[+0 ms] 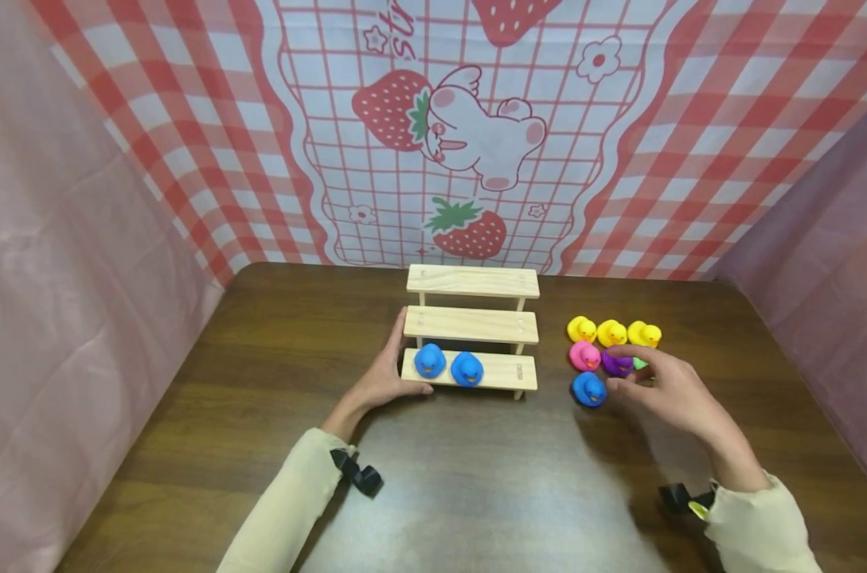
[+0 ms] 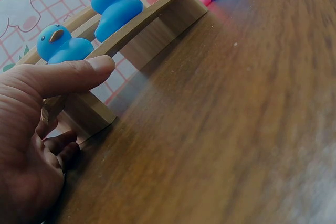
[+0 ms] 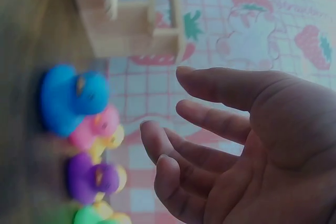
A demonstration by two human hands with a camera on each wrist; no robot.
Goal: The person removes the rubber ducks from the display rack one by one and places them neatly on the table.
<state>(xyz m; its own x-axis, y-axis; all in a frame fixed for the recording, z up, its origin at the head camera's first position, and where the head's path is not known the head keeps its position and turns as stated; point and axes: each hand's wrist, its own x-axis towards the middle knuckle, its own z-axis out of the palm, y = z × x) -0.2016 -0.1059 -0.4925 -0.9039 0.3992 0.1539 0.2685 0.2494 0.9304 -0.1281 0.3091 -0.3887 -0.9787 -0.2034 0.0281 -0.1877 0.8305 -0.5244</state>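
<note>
A three-step wooden rack (image 1: 471, 325) stands on the table, with two blue rubber ducks (image 1: 429, 361) on its lowest step. My left hand (image 1: 384, 374) grips the rack's left end, thumb along the front edge of the low step, as the left wrist view also shows. To the right, my right hand (image 1: 665, 390) hovers above the loose ducks with fingers spread and nothing between them. Nearest it are a third blue duck (image 1: 589, 390) and a purple duck (image 1: 617, 363). A pink duck (image 1: 585, 356) sits behind the blue one; a green duck (image 3: 94, 215) is partly hidden by the hand in the head view.
Three yellow ducks (image 1: 611, 333) form the back row of the loose group. The brown wooden table (image 1: 476, 485) ends at a red-and-white checked cloth (image 1: 247, 159) behind. Pink curtains (image 1: 68, 263) hang at both sides.
</note>
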